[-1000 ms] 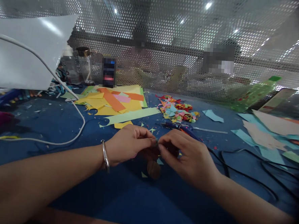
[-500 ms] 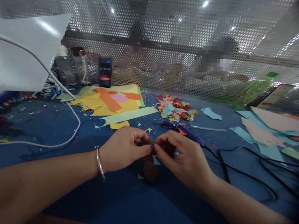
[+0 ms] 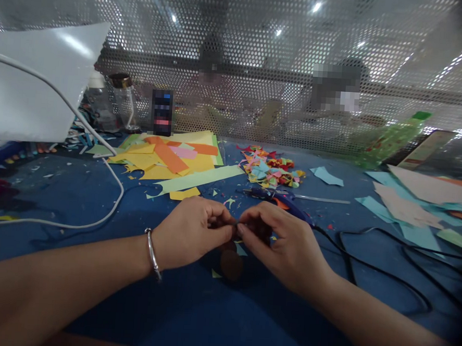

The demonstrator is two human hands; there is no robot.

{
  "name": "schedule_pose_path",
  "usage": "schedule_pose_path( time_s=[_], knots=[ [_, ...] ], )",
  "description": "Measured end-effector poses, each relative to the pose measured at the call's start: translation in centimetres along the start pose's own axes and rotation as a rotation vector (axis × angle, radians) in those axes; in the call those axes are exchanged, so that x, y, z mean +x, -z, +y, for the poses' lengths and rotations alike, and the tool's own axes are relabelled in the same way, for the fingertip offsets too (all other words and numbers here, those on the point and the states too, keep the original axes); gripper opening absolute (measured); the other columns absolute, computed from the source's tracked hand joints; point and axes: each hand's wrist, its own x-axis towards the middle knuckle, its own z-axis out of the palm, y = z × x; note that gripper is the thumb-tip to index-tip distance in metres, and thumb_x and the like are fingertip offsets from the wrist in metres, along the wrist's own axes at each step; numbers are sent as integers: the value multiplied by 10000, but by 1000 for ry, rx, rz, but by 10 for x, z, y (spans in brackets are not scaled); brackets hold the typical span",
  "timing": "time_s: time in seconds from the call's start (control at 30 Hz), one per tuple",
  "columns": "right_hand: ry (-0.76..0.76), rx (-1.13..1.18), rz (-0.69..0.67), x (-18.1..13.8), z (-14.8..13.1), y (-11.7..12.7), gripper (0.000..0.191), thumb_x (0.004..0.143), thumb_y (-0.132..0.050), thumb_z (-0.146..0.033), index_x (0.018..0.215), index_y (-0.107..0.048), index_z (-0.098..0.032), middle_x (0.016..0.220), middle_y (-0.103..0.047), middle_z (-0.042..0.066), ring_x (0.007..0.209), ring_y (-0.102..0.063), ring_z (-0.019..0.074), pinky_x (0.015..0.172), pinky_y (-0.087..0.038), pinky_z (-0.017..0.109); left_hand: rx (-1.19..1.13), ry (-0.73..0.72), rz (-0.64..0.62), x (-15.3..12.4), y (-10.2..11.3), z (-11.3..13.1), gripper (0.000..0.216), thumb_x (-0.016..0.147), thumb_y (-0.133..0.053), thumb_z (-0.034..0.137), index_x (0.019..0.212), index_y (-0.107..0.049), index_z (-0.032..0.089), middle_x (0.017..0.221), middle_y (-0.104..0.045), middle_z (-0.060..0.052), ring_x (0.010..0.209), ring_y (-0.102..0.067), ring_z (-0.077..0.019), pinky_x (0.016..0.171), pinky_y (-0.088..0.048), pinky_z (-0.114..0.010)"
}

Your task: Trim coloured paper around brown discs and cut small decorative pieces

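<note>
My left hand (image 3: 200, 228), with a silver bangle at the wrist, is closed in a pinch. Its thumb and forefinger meet the fingertips of my right hand (image 3: 279, 238), which pinches too. Whatever lies between the fingertips is tiny and hidden by the fingers. A dark brown round piece (image 3: 231, 265) shows just below them; I cannot tell whether it is held or resting on the table. Beyond my right hand lies a blue glue gun (image 3: 291, 204) with a clear glue stick (image 3: 323, 199) at its back. A small green paper scrap (image 3: 216, 274) is beside the brown piece.
A heap of small colourful folded paper bits (image 3: 270, 167) sits ahead. Yellow and orange paper sheets (image 3: 169, 159) lie left of it, blue and pink sheets (image 3: 409, 205) at right. A white cable (image 3: 122, 187) and a black cord (image 3: 384, 281) cross the blue table (image 3: 206, 317).
Both hands hold nearly the same place, fingertips still together. The teal speck seen between them earlier is now hardly visible.
</note>
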Motion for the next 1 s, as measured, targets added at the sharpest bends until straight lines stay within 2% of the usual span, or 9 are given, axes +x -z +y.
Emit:
schedule_pose_path(
  time_s=[0.13,0.3,0.37,0.5,0.67,1.0],
  knots=[
    [20,-1,-4,0,1,0,68,863,-565,-169,878,-624,-199,706,-603,6,572,-550,121,535,-466,233,-53,43,-25,1,0,2,89,778,-622,184,698,-658,174,670,-716,-12,604,-654,-116,621,-530,-224],
    [30,-1,-16,-2,-1,0,69,867,-561,-171,832,-612,-202,711,-607,7,588,-550,123,548,-463,240,-149,107,-53,2,2,5,65,774,-659,151,708,-662,153,602,-670,20,528,-613,-74,542,-481,-169],
    [29,7,-8,-1,-2,1,79,866,-558,-176,808,-606,-199,700,-603,6,580,-542,120,543,-457,239,-210,140,-76,3,2,6,26,758,-678,126,745,-675,147,609,-675,25,530,-615,-69,565,-499,-174],
    [-16,20,-2,0,-5,1,93,850,-558,-172,772,-606,-192,649,-571,-13,545,-514,107,520,-431,226,-252,175,-96,3,1,4,80,730,-673,72,756,-680,147,625,-683,23,547,-630,-79,589,-523,-195],
    [-78,73,-25,-1,-5,2,96,845,-561,-180,765,-614,-188,630,-558,-25,541,-507,101,520,-418,217,-223,154,-106,3,2,1,22,745,-679,134,752,-660,143,638,-681,18,546,-631,-81,577,-520,-197],
    [-124,193,-97,1,-5,5,123,848,-560,-209,731,-592,-187,621,-534,-29,539,-477,97,507,-397,209,-84,72,-155,3,5,1,79,743,-671,193,705,-628,139,595,-637,31,528,-603,-75,544,-501,-180]
  ],
)
